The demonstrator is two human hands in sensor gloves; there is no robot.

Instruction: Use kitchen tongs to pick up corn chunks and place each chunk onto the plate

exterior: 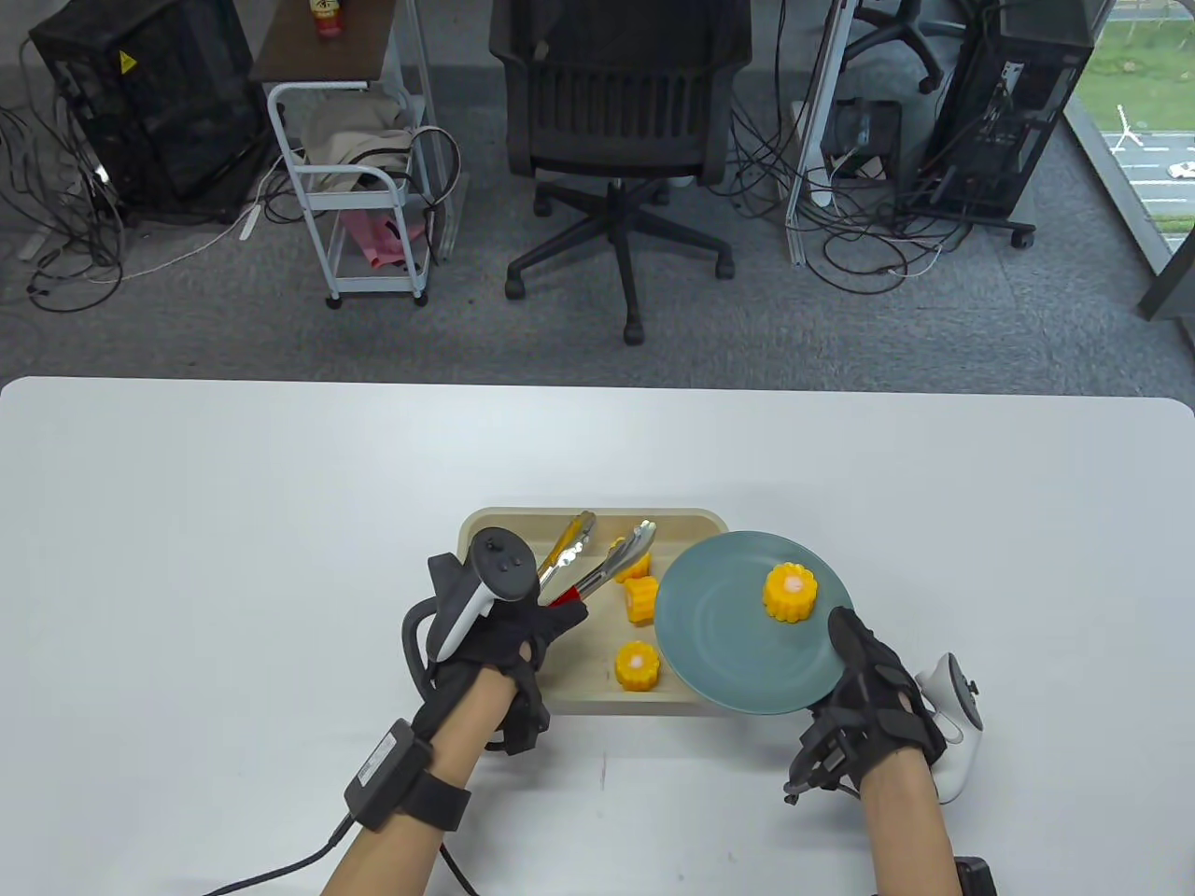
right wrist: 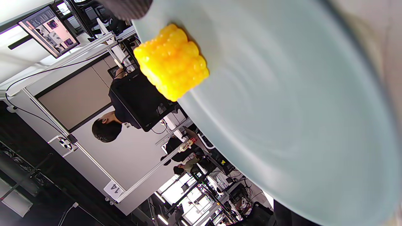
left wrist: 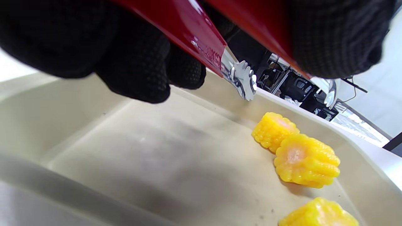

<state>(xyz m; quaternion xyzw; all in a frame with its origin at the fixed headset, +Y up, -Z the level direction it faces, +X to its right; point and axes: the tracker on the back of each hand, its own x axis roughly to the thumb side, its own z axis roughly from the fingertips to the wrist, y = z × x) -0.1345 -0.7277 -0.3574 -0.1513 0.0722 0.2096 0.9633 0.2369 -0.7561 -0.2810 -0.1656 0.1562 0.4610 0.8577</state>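
My left hand [exterior: 509, 635] grips the red handles of metal tongs [exterior: 597, 560] over the beige tray [exterior: 495, 525]. The tongs' arms stand apart, with nothing between their tips [left wrist: 246, 83]. One tip hovers by a corn chunk [exterior: 635, 563] at the tray's back. Two more chunks lie in the tray, one in the middle [exterior: 641, 598] and one near the front [exterior: 638, 666]. In the left wrist view three chunks [left wrist: 306, 160] lie below the tongs. My right hand [exterior: 868, 686] holds the blue-grey plate [exterior: 728, 644] by its rim, over the tray's right end. One chunk [exterior: 791, 592] [right wrist: 171, 61] sits on the plate.
The tray sits mid-table on a white table [exterior: 233, 560]. Beyond the table's far edge stand an office chair [exterior: 621, 121], a small white cart [exterior: 359, 187] and computer towers with cables on the floor.
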